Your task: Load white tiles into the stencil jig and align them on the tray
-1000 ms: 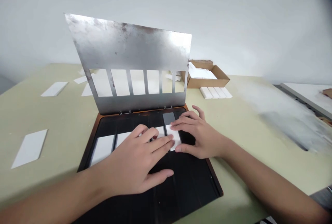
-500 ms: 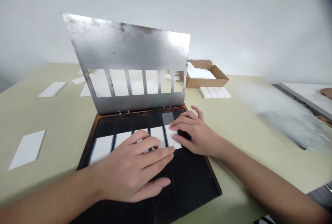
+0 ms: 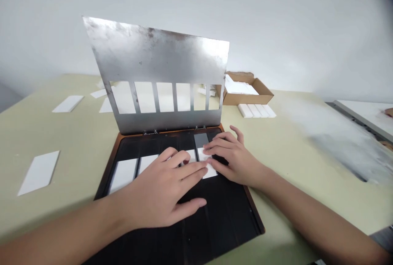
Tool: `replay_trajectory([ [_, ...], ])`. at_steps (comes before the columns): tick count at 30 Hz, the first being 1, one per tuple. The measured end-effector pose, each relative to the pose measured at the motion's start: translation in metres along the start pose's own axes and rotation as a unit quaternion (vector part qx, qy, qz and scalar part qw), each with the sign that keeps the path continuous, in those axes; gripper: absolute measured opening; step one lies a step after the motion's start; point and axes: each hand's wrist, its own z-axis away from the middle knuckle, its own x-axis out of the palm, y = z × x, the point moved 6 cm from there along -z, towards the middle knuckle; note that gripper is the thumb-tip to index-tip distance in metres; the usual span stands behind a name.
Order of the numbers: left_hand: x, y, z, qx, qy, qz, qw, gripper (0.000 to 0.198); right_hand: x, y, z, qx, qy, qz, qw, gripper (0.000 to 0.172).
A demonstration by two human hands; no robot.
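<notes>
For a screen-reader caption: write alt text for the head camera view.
The left hand and right hand rest on white tiles on a black tray, under a raised slotted steel plate hinged to it. A cardboard box stands behind.

Hands (image 3: 156, 191) (image 3: 236, 160) on white tiles (image 3: 210, 171), black tray (image 3: 221, 224), raised steel stencil (image 3: 153, 52)

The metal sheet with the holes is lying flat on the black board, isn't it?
No, it isn't lying flat: the head view shows the metal sheet standing up, tilted, hinged to the far edge of the black board.
</notes>
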Motion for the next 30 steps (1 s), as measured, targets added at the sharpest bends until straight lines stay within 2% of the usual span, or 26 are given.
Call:
replay_trajectory([
  [4,-0.0005,0.0005,-0.0012,0.002,0.003,-0.004,1.0,0.044,0.002,-0.0011,0.0011,0.003,-0.006,0.031,1.0,0.021],
  [8,0.0009,-0.0003,-0.0009,-0.002,-0.006,0.01,1.0,0.043,0.0049,0.0037,0.0017,0.049,-0.03,0.079,0.995,0.047],
  [10,0.0018,-0.0009,-0.0007,-0.004,-0.012,0.016,1.0,0.043,0.0071,0.0069,0.0022,0.071,-0.053,0.089,0.992,0.05],
  [13,0.0022,-0.0015,-0.0009,-0.007,-0.017,0.019,1.0,0.041,0.0076,0.0078,0.0021,0.075,-0.061,0.084,0.992,0.046],
  [25,0.0007,-0.0004,-0.0007,-0.001,-0.005,0.006,1.0,0.042,0.0024,0.0042,0.0016,0.026,-0.001,-0.004,1.0,0.013],
  [28,0.0015,-0.0009,-0.0013,0.003,-0.01,0.005,1.0,0.042,0.0005,0.0046,0.0004,0.034,0.024,-0.002,0.999,0.015],
  [30,0.0026,-0.0015,-0.0015,0.006,-0.014,0.005,1.0,0.042,-0.0005,0.0039,-0.0011,0.04,0.038,0.009,0.998,0.027],
])
